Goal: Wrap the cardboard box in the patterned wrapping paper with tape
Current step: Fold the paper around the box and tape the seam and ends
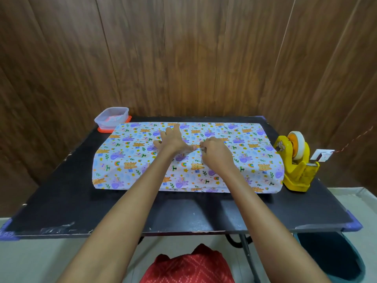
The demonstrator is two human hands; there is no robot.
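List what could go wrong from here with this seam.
1. The left hand presses the wrapping paper flat only at mid-seam, so the overlap toward the right end may lift or slide open.
2. The right hand pinches the paper at the seam. Whether it holds tape is too small to tell, and a crooked pull could wrinkle the join.
3. The tape dispenser sits at the right edge of the table; reaching for it would likely free the seam.
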